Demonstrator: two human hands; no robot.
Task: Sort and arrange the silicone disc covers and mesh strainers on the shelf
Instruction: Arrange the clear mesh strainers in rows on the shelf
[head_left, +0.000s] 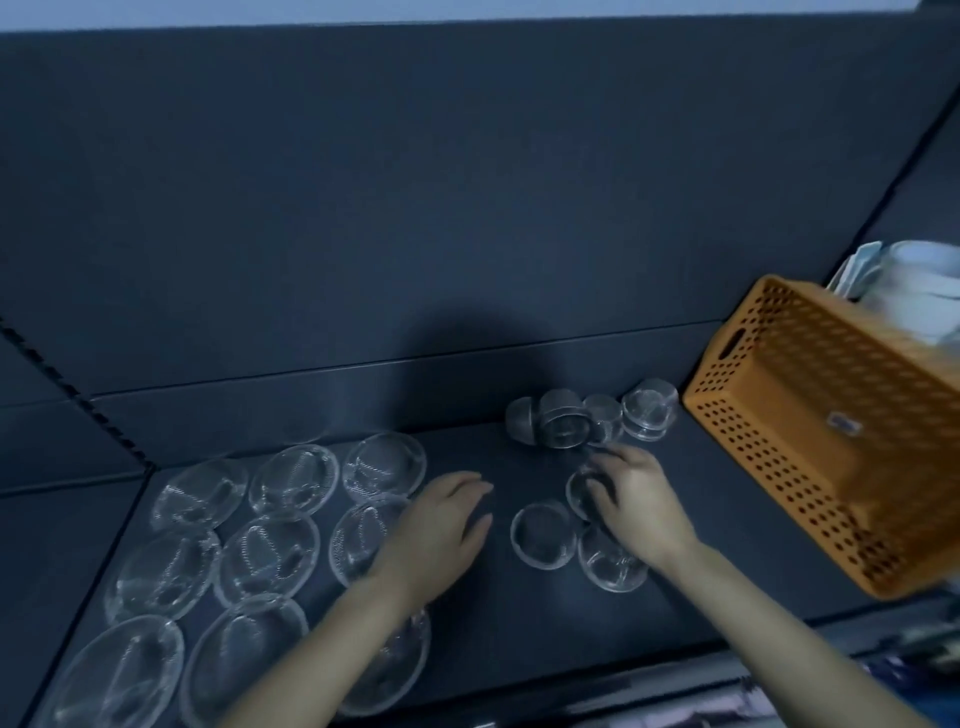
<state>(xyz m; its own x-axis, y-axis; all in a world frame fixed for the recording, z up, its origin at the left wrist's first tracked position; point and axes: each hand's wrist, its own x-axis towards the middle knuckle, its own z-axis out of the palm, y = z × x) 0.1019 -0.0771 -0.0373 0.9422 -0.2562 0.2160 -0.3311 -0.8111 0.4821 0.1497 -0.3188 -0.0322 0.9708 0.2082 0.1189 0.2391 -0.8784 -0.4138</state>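
Nine large disc covers (267, 558), clear and ribbed, lie flat in three rows across the lower left of the frame, their rims touching or nearly so. The one nearest bottom centre is partly hidden under your left forearm. Your left hand (441, 525) rests palm down on the dark shelf (519, 634) at centre frame, fingers straight and loosely together. Its heel lies over the rim of the middle row's rightmost cover.

Your right hand (636, 501), just right of centre, has its fingers curled round a small disc cover (577, 493), gripping it by the edge. You cannot tell whether that cover is lifted or still on the shelf. Two more small covers (544, 535) lie flat side by side just below that hand.

Beyond your right fingertips, against the back wall (467, 208), a cluster of mesh strainers (563, 426) stands in a close row, each touching the next. An orange perforated basket (821, 431) sits at the right edge, with white items (914, 291) behind it in the upper right.
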